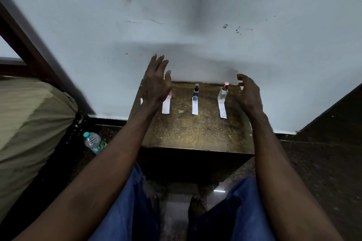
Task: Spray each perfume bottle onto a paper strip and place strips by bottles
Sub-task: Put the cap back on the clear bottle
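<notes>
Clear bottle: The square clear-glass perfume bottle with a rose-gold cap (223,95) stood upright just beside the right hand's fingertips, on their inner side, untouched.
Dark bottle: The slim dark-blue perfume bottle with a black cap (196,92) stood between the two hands' fingers, apart from both.
Pink bottle: Only a pink sliver (169,95) showed below the left thumb; the rest was hidden behind the palm.
Strips: Three white paper strips (195,106) lay one at each bottle's foot, pointing toward the person, probably so each scent stayed matched to its bottle.
Left hand: The left hand (156,82) was released, fingers straight and spread, holding nothing.
Right hand: The right hand (248,94) hovered with fingers loosely curled, grasping nothing.
Progress: Every visible bottle had its strip, so the task looked finished or nearly so.
Table: A worn brown wooden table (195,133) stood against the pale wall.
Floor: A clear plastic water bottle (94,142) lay well left of the left fingers.
</notes>
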